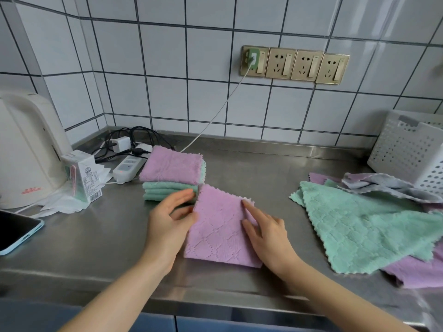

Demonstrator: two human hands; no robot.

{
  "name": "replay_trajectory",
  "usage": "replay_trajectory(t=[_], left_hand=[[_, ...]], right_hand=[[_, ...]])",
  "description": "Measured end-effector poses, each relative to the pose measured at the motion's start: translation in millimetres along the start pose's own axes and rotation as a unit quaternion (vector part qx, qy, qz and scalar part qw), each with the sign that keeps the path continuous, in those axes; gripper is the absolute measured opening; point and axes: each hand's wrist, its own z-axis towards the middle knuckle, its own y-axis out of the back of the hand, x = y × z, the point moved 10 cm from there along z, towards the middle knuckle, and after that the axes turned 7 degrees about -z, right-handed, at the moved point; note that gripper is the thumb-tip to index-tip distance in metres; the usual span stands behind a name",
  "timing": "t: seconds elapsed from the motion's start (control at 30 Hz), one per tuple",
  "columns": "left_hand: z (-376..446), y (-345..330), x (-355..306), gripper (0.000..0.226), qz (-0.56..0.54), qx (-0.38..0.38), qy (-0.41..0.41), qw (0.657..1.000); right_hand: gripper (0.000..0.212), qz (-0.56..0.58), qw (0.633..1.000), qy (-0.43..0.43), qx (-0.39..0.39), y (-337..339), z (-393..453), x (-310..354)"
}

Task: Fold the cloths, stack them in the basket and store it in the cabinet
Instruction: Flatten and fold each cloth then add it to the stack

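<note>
Pressing down at the centre of the frame, your right hand (266,232) lies flat with fingers straight on a folded pink cloth (219,232) on the steel surface (100,238). Your left hand (171,220) holds the cloth's left edge, thumb over it and fingers loosely spread. Just above sits a stack of folded cloths (172,173), pink over green. Unfolded cloths (369,226) lie heaped at the right, touching the white perforated basket (407,149) at the right edge.
</note>
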Motion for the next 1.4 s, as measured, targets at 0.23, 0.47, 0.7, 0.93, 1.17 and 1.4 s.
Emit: replay_trajectory(t=[0.23, 0.47, 0.7, 0.93, 1.17, 1.4], left_hand=[[69, 31, -53, 0.041, -0.085, -0.032, -0.042, 0.995], [173, 66, -74, 0.037, -0.018, -0.07, -0.058, 0.996], [183, 75, -3, 0.054, 0.139, -0.028, 0.016, 0.99], [180, 71, -6, 0.051, 0.108, -0.035, -0.009, 0.993], [181, 61, -18, 0.05, 0.104, -0.031, -0.034, 0.994], [181, 64, 7, 0.053, 0.206, -0.008, 0.001, 0.978]], right_hand=[[0.055, 0.333, 0.942, 0.031, 0.009, 9, 49, 70], [0.053, 0.309, 0.95, 0.002, -0.048, 6, 156, 125], [0.047, 0.259, 0.963, -0.068, 0.022, -50, 164, 112], [0.047, 0.218, 0.974, -0.056, -0.014, -37, 169, 110], [0.048, 0.265, 0.961, -0.074, -0.031, -24, 173, 105], [0.043, 0.183, 0.981, -0.057, 0.029, -51, 170, 99]])
